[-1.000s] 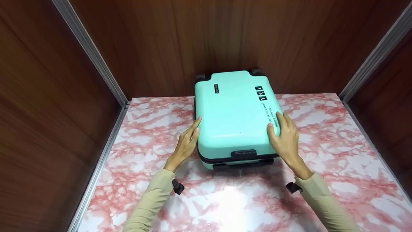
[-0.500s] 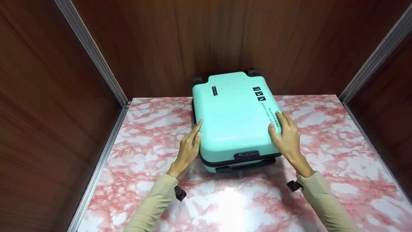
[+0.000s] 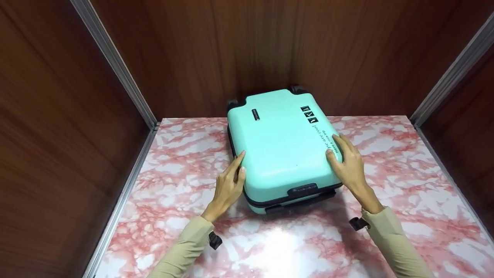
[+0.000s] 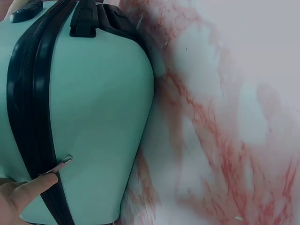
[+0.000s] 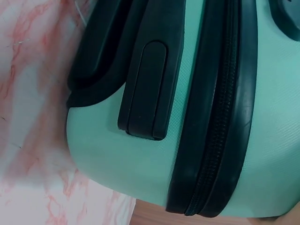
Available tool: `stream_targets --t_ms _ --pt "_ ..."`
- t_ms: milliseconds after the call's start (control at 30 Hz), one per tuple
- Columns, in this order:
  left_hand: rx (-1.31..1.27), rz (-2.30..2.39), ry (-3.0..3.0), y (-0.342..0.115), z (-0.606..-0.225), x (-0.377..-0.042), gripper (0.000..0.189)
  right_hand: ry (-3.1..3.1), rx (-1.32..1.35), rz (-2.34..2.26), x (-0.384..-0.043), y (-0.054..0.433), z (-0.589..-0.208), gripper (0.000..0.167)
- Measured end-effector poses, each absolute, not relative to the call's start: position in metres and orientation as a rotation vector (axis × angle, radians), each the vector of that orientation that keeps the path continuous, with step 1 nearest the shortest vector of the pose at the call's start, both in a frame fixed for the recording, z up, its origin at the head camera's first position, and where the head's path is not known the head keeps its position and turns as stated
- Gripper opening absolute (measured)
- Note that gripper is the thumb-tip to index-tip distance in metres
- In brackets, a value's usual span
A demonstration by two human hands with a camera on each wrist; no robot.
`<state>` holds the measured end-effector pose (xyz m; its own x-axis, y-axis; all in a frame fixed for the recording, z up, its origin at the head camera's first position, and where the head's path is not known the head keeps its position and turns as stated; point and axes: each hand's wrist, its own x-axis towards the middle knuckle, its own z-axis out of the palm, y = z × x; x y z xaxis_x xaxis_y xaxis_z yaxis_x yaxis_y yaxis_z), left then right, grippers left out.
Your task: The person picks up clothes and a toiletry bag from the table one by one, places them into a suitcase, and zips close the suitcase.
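A mint-green hard-shell suitcase (image 3: 281, 143) lies flat in the middle, slightly turned, its wheels toward the back wall and its handle side toward me. My left hand (image 3: 227, 189) rests along its left side, index finger and thumb against the upper edge. In the left wrist view, one finger (image 4: 35, 187) touches a metal zipper pull (image 4: 60, 166) on the black zipper band. On the opposite side, my right hand (image 3: 351, 166) presses the near right edge, thumb and fingertips over the shell's top. Its other fingers are partly hidden. The right wrist view shows the zipper (image 5: 218, 117) and black carry handle (image 5: 150, 89).
The suitcase lies on a red-and-white marbled surface (image 3: 185, 146). Brown wood-look panels (image 3: 200, 58) stand behind it and at both sides, joined by grey metal corner strips (image 3: 115, 61). A bright glare falls on the surface in front.
The suitcase has turned a little, its wheel end shifting left and its handle end moving right and nearer to me. Both hands have moved slightly nearer along with it, keeping contact.
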<state>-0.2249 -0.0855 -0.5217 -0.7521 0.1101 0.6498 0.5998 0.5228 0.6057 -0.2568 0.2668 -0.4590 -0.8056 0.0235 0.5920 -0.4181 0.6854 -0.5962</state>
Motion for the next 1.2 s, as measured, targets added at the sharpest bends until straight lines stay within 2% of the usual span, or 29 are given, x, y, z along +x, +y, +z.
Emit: stream_targets --t_ms 567,1200 --pt "-0.371 -1.238 -2.324 -0.091 -0.503 -0.26 0.055 -2.362 0.187 0.918 -0.234 0.261 -0.458 0.056" --pt "-0.354 -1.252 -2.273 -0.071 -0.501 -0.243 0.052 -2.273 0.118 0.849 -0.242 0.261 -0.462 0.053"
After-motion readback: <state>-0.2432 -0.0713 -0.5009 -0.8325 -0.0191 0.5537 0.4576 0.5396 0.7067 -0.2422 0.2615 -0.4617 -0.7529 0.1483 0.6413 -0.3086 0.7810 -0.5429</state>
